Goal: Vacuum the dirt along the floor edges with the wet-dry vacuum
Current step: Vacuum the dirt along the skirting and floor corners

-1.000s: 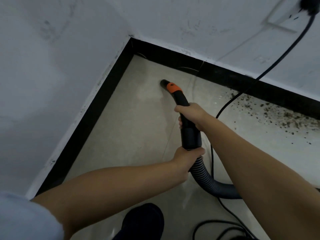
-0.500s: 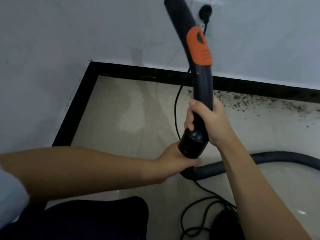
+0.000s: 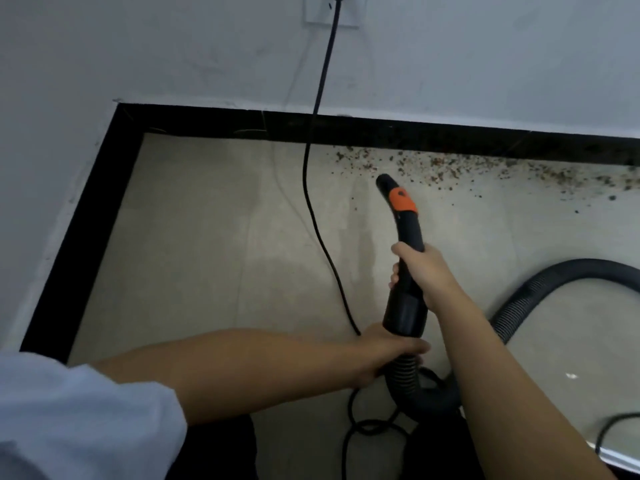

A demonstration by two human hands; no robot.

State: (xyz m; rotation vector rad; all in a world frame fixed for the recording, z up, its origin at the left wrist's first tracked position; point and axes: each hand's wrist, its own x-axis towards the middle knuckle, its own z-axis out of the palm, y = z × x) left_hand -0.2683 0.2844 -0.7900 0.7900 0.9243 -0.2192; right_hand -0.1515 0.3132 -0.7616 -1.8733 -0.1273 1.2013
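A black vacuum nozzle (image 3: 408, 237) with an orange collar points down at the beige floor, its tip just short of the dirt. My right hand (image 3: 424, 271) grips the nozzle's middle. My left hand (image 3: 384, 351) grips the joint where the nozzle meets the ribbed hose (image 3: 540, 296), which loops away to the right. Dark dirt crumbs (image 3: 485, 169) lie scattered along the black skirting (image 3: 381, 129) at the back wall, from the nozzle tip out to the right edge.
A black power cable (image 3: 317, 140) hangs from a wall socket (image 3: 332, 10) and runs down across the floor, left of the nozzle, into coils (image 3: 367, 427) near my feet. The room corner (image 3: 124, 119) is at upper left. Walls are white.
The nozzle was raised high against the wall half a second ago; now it is lowered to the floor, its tip near the left end of the dirt. Both hands kept their grip.
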